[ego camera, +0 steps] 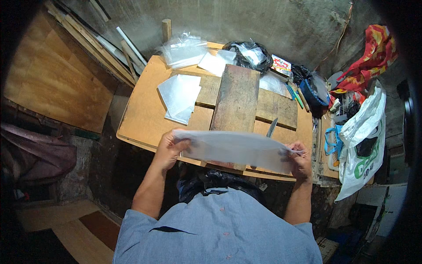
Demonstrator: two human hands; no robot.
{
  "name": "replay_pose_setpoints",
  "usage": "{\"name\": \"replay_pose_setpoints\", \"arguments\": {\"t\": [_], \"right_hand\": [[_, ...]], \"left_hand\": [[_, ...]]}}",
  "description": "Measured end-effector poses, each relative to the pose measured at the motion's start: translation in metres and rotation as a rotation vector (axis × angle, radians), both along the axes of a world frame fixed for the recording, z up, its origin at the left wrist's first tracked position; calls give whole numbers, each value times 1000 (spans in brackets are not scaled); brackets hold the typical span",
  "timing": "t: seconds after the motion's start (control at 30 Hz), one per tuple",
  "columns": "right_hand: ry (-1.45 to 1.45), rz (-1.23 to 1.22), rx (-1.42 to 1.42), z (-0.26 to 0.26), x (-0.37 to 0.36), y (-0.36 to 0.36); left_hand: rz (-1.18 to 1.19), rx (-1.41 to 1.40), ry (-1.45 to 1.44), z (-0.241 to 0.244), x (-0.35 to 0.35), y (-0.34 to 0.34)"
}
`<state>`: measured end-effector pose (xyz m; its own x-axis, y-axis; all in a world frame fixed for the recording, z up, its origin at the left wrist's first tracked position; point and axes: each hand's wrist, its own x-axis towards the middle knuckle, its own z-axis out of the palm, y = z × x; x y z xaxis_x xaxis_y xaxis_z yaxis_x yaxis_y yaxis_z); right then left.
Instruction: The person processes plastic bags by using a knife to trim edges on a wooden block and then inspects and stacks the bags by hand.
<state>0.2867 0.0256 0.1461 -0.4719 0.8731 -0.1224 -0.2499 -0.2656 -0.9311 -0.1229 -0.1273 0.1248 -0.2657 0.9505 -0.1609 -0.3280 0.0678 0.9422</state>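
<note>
A translucent plastic sheet (237, 148) is stretched between my two hands, above the front edge of the wooden table (141, 115). My left hand (171, 150) pinches its left end, and my right hand (300, 160) grips its right end. Behind and partly below the sheet lies a long wooden board (235, 99), crossing on top of another board (277, 107). A knife blade (272, 128) shows just beyond the sheet, to the left of my right hand; the sheet covers part of the knife. Several clear plastic sheets (181, 95) lie in a stack farther back on the left.
More clear plastic (186, 52) is piled at the back edge, beside a black plastic bag (250, 56) and a small printed box (281, 65). Pens (298, 97) lie at the right. A white woven sack (362, 142) hangs beyond the table's right side. Wooden strips (92, 43) lean at left.
</note>
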Motion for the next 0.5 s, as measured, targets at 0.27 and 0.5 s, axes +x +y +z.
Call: {"name": "replay_pose_setpoints", "arguments": {"t": [0.27,0.5], "right_hand": [[-31,-48,60,-8,7,1],[26,13,67,-5,-6,5]], "left_hand": [[-22,128,-32,16,-13,0],[0,48,14,17,-1,4]]}}
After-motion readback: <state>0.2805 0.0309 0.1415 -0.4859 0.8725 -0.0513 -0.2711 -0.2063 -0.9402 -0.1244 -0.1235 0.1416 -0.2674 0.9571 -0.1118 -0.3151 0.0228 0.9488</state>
